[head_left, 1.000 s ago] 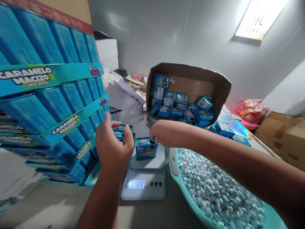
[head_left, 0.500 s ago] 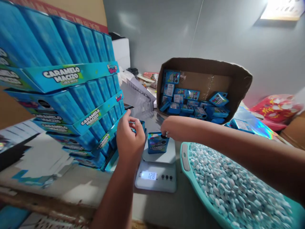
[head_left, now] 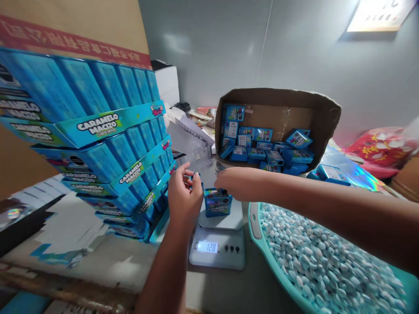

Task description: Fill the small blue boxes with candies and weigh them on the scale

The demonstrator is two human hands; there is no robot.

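A small blue candy box (head_left: 218, 206) stands upright on the pale platform of a digital kitchen scale (head_left: 234, 258), whose lit display reads 128. Just above the box's top, my right hand (head_left: 229, 182) is closed with its fingertips pointing down; what it holds, if anything, is hidden. To the left of the scale's platform, my left hand (head_left: 185, 188) curls its fingers round another blue candy box, mostly covered by the hand. A teal basin (head_left: 256, 224) full of white and pale blue candies (head_left: 314, 253) sits to the right, beneath my right forearm.
Stacked display trays of blue candy boxes (head_left: 108, 152) rise at the left, close to my left hand. Behind the scale, a cardboard carton (head_left: 294, 113) lies tilted towards me with several blue boxes inside. A red bag (head_left: 382, 148) rests at the far right.
The whole view has shifted, so the stack and scale appear lower. My right hand has moved slightly left over the box on the scale. The display still reads 128.
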